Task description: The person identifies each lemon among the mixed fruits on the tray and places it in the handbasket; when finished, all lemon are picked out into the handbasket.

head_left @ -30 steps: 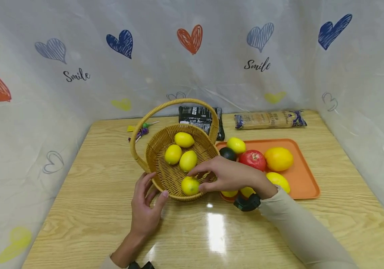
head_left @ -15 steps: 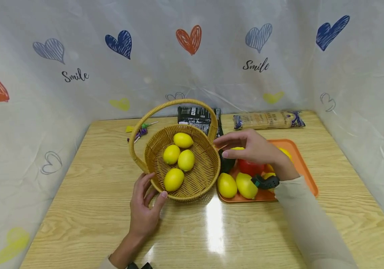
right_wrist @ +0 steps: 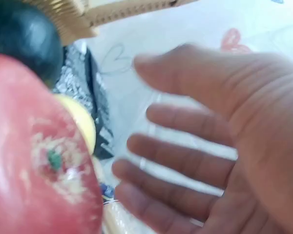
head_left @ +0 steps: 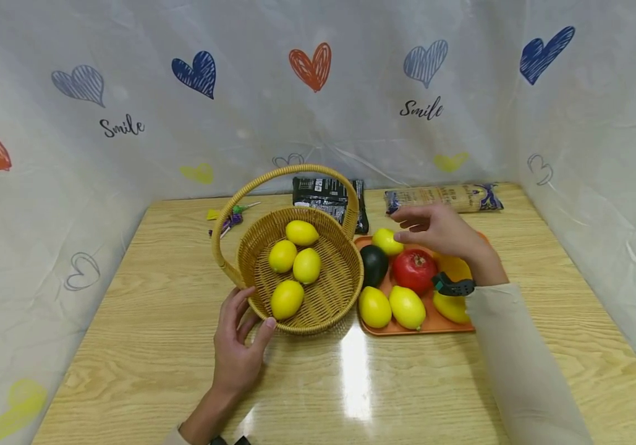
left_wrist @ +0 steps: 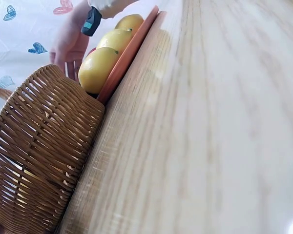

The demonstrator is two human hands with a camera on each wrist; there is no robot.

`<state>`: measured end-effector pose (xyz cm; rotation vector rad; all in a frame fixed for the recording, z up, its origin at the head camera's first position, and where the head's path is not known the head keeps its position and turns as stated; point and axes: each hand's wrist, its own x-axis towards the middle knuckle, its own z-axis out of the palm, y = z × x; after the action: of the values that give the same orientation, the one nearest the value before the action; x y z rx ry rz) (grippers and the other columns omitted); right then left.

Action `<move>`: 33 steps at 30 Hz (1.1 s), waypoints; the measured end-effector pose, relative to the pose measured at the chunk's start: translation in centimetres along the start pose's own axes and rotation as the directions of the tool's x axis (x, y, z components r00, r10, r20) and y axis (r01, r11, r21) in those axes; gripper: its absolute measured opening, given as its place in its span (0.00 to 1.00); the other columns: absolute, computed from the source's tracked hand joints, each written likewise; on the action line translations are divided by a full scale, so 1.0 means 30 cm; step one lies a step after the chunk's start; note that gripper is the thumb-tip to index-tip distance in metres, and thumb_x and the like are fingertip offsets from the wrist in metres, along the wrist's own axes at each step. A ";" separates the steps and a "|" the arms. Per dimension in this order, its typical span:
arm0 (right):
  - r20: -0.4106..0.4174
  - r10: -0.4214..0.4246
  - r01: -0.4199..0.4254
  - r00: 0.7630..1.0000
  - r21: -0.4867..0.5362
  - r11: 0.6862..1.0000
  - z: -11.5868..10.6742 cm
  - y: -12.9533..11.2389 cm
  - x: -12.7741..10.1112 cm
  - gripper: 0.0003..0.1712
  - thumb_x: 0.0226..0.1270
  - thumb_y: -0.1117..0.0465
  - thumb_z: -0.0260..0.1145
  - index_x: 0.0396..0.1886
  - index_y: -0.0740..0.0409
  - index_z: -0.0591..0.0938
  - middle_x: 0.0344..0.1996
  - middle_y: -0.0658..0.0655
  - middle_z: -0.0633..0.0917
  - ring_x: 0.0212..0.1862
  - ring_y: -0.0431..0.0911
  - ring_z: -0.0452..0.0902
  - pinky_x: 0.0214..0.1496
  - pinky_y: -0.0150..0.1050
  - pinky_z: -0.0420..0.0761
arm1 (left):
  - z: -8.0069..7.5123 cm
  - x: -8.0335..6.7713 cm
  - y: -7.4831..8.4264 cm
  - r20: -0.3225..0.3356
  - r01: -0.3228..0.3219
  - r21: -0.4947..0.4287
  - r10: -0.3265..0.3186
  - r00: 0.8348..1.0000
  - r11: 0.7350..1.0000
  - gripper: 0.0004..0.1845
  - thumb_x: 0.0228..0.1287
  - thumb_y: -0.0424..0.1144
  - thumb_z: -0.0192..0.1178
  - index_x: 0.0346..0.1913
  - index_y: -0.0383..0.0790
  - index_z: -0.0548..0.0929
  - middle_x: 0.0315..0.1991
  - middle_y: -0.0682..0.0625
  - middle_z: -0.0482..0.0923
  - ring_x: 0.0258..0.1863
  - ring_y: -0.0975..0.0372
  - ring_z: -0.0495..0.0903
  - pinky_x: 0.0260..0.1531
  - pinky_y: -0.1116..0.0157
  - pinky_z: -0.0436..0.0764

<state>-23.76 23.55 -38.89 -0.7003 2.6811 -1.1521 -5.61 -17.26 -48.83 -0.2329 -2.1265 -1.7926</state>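
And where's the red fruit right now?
In the head view's right half, the red fruit sits on the orange tray, just right of the dark fruit.

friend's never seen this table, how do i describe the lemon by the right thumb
Find the orange tray, right of the wicker basket. The lemon lies in its far left corner, behind the dark green fruit and red fruit. Unlike them it is yellow, the only yellow fruit by the thumb of the right hand.

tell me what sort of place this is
Probably a staged tabletop set-up, not an everyday kitchen: a wood-grain table enclosed on three sides by pale sheeting printed with hearts and "Smile", with a wicker basket of lemons beside an orange tray of fruit.
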 end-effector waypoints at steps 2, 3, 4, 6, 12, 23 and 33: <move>0.021 0.020 -0.019 1.000 -0.035 0.999 0.009 0.014 0.010 0.26 0.74 0.56 0.78 0.68 0.60 0.87 0.63 0.64 0.89 0.61 0.59 0.89 0.64 0.55 0.91 | 0.000 -0.001 0.000 0.000 0.000 0.001 0.000 1.000 1.000 0.35 0.71 0.21 0.67 0.78 0.26 0.69 0.82 0.29 0.57 0.79 0.31 0.65 0.71 0.71 0.80; 0.038 0.033 -0.031 0.999 -0.044 0.999 0.015 0.018 0.013 0.27 0.74 0.56 0.78 0.68 0.61 0.86 0.64 0.65 0.88 0.61 0.60 0.89 0.64 0.57 0.90 | 0.000 -0.001 0.000 0.000 0.000 0.002 0.000 1.000 1.000 0.35 0.71 0.21 0.67 0.78 0.26 0.69 0.82 0.29 0.57 0.79 0.31 0.65 0.71 0.72 0.80; 0.052 0.051 -0.049 0.997 -0.050 0.998 0.021 0.023 0.017 0.28 0.74 0.55 0.78 0.69 0.60 0.86 0.64 0.65 0.88 0.62 0.61 0.88 0.65 0.59 0.90 | 0.000 -0.002 0.000 0.000 -0.001 0.004 0.001 1.000 1.000 0.35 0.71 0.22 0.67 0.78 0.26 0.69 0.82 0.29 0.57 0.79 0.31 0.65 0.71 0.72 0.80; 0.080 0.076 -0.072 0.994 -0.056 0.996 0.035 0.029 0.025 0.30 0.73 0.55 0.79 0.70 0.59 0.85 0.65 0.64 0.88 0.63 0.62 0.88 0.66 0.60 0.89 | -0.001 -0.002 0.000 0.000 -0.002 0.009 0.002 1.000 1.000 0.35 0.71 0.22 0.67 0.78 0.26 0.69 0.82 0.29 0.58 0.78 0.31 0.65 0.71 0.72 0.80; 0.098 0.112 -0.104 0.989 -0.083 0.991 0.068 0.031 0.040 0.32 0.72 0.52 0.79 0.72 0.55 0.84 0.69 0.62 0.85 0.64 0.62 0.87 0.67 0.60 0.89 | -0.001 0.001 0.000 0.003 -0.005 0.008 0.005 1.000 1.000 0.35 0.71 0.22 0.67 0.78 0.26 0.69 0.81 0.29 0.58 0.79 0.30 0.64 0.71 0.72 0.80; 0.062 0.090 -0.081 0.994 -0.127 0.989 0.070 0.021 0.041 0.30 0.74 0.56 0.76 0.73 0.57 0.83 0.68 0.65 0.85 0.60 0.62 0.88 0.67 0.62 0.87 | -0.002 0.000 0.000 0.001 -0.010 0.009 0.010 1.000 1.000 0.35 0.71 0.21 0.67 0.78 0.32 0.71 0.81 0.30 0.59 0.78 0.31 0.65 0.71 0.72 0.80; 0.004 -0.010 0.009 1.000 0.044 0.999 -0.026 -0.097 -0.038 0.28 0.79 0.59 0.73 0.75 0.50 0.82 0.69 0.58 0.84 0.68 0.60 0.83 0.73 0.60 0.85 | -0.004 -0.002 0.003 0.007 0.002 0.019 -0.003 1.000 1.000 0.35 0.71 0.22 0.67 0.78 0.27 0.69 0.82 0.30 0.58 0.79 0.33 0.65 0.70 0.73 0.81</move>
<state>-21.94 22.84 -36.32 -0.7083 2.6434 -1.2070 -5.51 -17.36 -48.74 -0.2320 -2.1488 -1.7743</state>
